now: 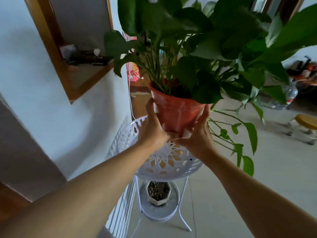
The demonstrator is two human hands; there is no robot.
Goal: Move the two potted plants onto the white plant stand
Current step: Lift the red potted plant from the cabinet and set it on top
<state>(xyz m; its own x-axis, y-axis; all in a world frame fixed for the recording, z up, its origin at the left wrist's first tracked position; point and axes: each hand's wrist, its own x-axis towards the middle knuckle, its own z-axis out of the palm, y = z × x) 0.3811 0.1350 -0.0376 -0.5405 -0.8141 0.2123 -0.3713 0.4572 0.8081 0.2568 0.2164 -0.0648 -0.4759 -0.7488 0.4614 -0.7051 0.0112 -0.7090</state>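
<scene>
A leafy green plant in an orange-red pot (175,110) hangs in the air above the round top tier of the white plant stand (127,140). My left hand (151,127) grips the pot's left side and base. On the pot's right side and base sits my right hand (197,133). Trailing vines droop to the right of the stand. On the stand's lower tier (159,213) rests a small white pot (158,193) filled with dark pebbles or soil; no plant shows in it.
A white wall and a wood-framed opening (56,54) are on the left. A white slatted rack (120,210) leans beside the stand. A small stool (305,124) and a plastic bottle (290,93) stand on the tiled floor at right.
</scene>
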